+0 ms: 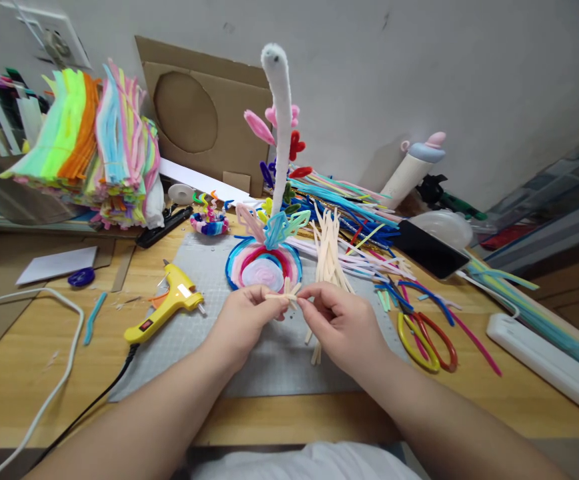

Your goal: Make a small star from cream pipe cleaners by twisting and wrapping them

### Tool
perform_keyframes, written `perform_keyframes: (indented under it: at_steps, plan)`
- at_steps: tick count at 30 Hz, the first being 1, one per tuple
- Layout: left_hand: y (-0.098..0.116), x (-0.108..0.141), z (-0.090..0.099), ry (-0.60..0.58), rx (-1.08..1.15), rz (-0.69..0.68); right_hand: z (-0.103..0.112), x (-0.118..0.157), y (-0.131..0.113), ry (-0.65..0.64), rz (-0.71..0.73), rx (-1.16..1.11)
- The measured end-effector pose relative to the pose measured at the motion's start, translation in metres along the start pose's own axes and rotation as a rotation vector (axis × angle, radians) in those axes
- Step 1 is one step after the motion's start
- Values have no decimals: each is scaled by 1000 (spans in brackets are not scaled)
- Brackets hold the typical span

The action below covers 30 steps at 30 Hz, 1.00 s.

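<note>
With left hand [247,317] and right hand [342,323] pinching the small, cream, fuzzy pipe-cleaner piece [292,298], I'd press its crossing evenly.

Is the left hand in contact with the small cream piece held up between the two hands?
Touching. The head view shows the left hand pinching the small cream piece between thumb and fingers.

Strips [330,257] on mat [264,373], glue gun [172,300] left, scissors [411,312] right, cardboard [234,127] behind.
</note>
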State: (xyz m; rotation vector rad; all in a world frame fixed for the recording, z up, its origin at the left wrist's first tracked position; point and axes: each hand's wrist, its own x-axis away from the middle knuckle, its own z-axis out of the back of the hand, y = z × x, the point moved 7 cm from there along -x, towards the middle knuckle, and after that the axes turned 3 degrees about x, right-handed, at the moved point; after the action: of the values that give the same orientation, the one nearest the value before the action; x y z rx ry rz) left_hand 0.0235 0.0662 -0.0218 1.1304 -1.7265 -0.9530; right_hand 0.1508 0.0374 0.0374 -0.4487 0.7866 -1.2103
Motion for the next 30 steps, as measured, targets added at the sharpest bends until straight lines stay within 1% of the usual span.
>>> perform_keyframes:
  at_steps: [3, 5, 8, 11, 14, 17, 23, 25, 28, 30]
  plan:
    - [-7, -1, -4, -43, 202, 109, -2, 0, 1, 11, -6, -12]
    - [-8, -1, -5, -60, 244, 134, -4, 1, -1, -4, 12, 2]
    - [-12, -1, -6, -88, 309, 178, -8, 4, -6, -50, 85, 59]
    - [-17, -1, -5, -101, 369, 215, -12, 7, -11, -86, 184, 203]
    - [-19, -1, -4, -95, 411, 235, -15, 8, -15, -70, 282, 399]
    - [-19, 0, -3, -81, 431, 253, -15, 9, -18, -22, 342, 494]
    - [-14, 4, -1, -55, 438, 288, -8, 10, -20, 29, 373, 493]
    - [-9, 4, -1, -70, 406, 263, -5, 8, -19, 20, 366, 481]
    - [-4, 4, -5, -127, 319, 209, -3, 6, -18, 9, 366, 490]
    - [-3, 4, -6, -147, 279, 202, -2, 5, -19, 6, 382, 515]
